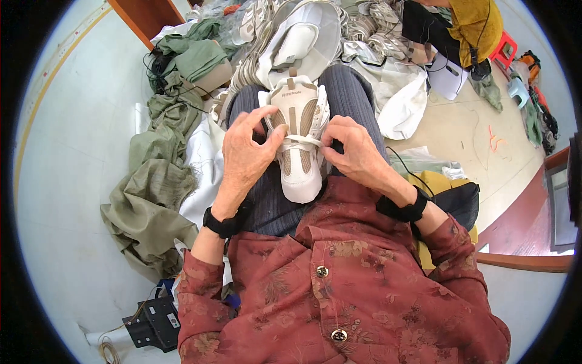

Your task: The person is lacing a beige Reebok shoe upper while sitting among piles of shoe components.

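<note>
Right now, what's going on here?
A seated person has a white-and-beige shoe on their lap, toe toward them. The left hand is at its left side, thumb near the white lace; the right hand is at the lace's other side. More shoes lie beyond the knees.

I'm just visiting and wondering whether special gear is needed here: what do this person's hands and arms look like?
The left hand and right hand are bare, without gloves. Each wrist wears a wide black band. Dark red sleeves with a tan floral and leaf pattern cover part of the forearms.
</note>
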Action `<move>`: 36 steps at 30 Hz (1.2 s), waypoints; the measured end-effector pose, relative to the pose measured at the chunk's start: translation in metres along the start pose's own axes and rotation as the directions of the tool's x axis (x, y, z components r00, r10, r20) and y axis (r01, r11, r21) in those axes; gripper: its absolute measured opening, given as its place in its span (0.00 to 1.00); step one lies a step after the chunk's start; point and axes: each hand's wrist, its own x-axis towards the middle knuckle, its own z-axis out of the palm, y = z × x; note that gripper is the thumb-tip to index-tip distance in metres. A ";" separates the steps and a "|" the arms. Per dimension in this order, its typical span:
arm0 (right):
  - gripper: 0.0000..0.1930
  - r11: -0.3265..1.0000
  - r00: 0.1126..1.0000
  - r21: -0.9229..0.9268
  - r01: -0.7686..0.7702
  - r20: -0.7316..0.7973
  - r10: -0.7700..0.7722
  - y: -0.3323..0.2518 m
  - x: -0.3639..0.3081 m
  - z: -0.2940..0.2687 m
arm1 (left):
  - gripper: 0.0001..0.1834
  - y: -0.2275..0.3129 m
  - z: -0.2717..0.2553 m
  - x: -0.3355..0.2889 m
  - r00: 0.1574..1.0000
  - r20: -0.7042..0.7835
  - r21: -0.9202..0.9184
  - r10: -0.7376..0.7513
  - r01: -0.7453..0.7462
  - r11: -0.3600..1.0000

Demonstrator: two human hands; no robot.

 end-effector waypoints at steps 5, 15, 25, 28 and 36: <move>0.03 0.973 0.983 0.157 -0.171 0.086 0.159 -0.012 -0.004 -0.010 | 0.16 -0.006 0.001 0.034 0.943 -0.161 0.030 0.290 -0.290 0.957; 0.04 0.654 0.888 0.602 -0.458 0.351 0.298 -0.044 0.004 -0.033 | 0.16 -0.029 0.026 0.061 0.972 0.086 -0.153 0.218 -0.204 0.967; 0.13 0.675 0.867 0.548 -0.494 0.370 0.334 -0.017 0.002 -0.041 | 0.15 -0.031 0.011 0.043 0.994 -0.077 -0.234 0.080 -0.096 0.967; 0.14 0.650 0.895 0.615 -0.446 0.319 0.313 -0.042 0.004 -0.054 | 0.12 -0.016 -0.001 0.030 0.975 -0.223 -0.324 0.024 -0.098 0.941; 0.07 0.628 0.948 0.712 -0.315 0.262 0.179 -0.102 0.026 -0.073 | 0.11 0.057 -0.046 -0.016 0.989 0.088 -0.439 0.120 -0.070 0.896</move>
